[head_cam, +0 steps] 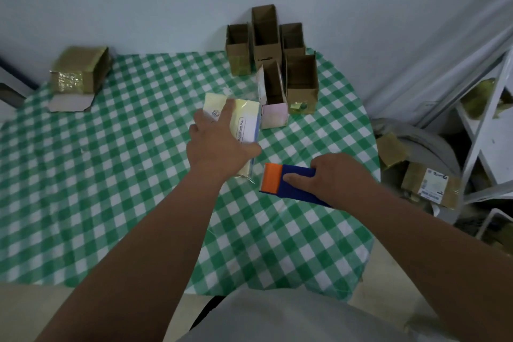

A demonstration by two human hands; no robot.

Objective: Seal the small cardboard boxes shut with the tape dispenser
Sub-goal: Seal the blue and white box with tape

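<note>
Box (244, 119) at frame centre looks light, crushable; our left hand (219, 144) presses flat, right hand (338, 178) grips tape dispenser (288, 183).

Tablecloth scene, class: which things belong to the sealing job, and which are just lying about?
Job: tape dispenser in the right hand; pale box under the left hand; open boxes; taped box.

Lying about: white shelf; labelled box on the floor.

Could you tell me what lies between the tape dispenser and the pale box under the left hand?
Only bare checked tablecloth, in the head view, between the tape dispenser and pale box.
</note>
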